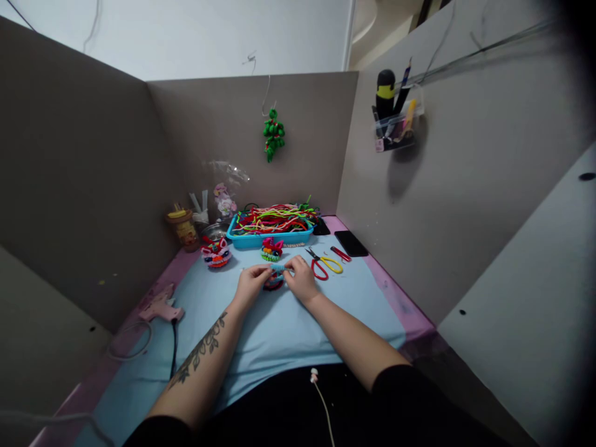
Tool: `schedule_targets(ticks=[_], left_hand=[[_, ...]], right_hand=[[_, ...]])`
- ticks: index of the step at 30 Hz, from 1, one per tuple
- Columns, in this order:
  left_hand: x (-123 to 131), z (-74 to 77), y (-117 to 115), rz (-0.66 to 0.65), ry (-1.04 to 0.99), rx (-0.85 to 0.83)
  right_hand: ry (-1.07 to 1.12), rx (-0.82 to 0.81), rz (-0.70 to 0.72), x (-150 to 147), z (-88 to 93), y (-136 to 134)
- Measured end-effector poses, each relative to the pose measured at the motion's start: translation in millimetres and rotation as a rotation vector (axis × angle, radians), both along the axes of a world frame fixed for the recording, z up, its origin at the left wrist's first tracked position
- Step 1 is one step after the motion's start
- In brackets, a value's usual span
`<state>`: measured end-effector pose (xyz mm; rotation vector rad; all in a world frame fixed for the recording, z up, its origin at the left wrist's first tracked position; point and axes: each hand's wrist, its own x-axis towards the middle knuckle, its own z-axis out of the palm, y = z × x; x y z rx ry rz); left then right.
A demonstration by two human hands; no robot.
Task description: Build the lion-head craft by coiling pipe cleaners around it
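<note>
My left hand (252, 283) and my right hand (302, 279) meet above the middle of the blue cloth. Between their pinched fingers runs a light blue pipe cleaner (278, 267), gripped at both ends. Just below it sits a small red and blue fuzzy craft piece (274, 284), partly hidden by the fingers; whether a hand touches it I cannot tell. Behind the hands stands a small red, orange and green fuzzy figure (271, 249). A pink and red animal-head figure (216, 254) lies further left.
A blue tray (270, 239) heaped with pipe cleaners stands at the back. On the right lie red-and-yellow-handled scissors (331, 265), a red cutter (341, 253) and a phone (351, 243). A pink glue gun (162, 305) with a cord lies left. Grey panels (251, 136) enclose the table.
</note>
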<state>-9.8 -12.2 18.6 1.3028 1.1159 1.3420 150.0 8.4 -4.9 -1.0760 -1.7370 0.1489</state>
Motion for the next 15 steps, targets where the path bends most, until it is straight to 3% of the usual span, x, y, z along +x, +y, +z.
schedule_targets(ticks=[6, 15], left_hand=[[0.6, 2.9, -1.5, 0.011, 0.034, -0.01], [-3.5, -5.3, 3.7, 0.062, 0.1, 0.042]], right_hand=[[-0.067, 0.054, 0.002, 0.4, -1.4, -0.7], [-0.173, 0.079, 0.005, -2.4, 0.1, -3.9]])
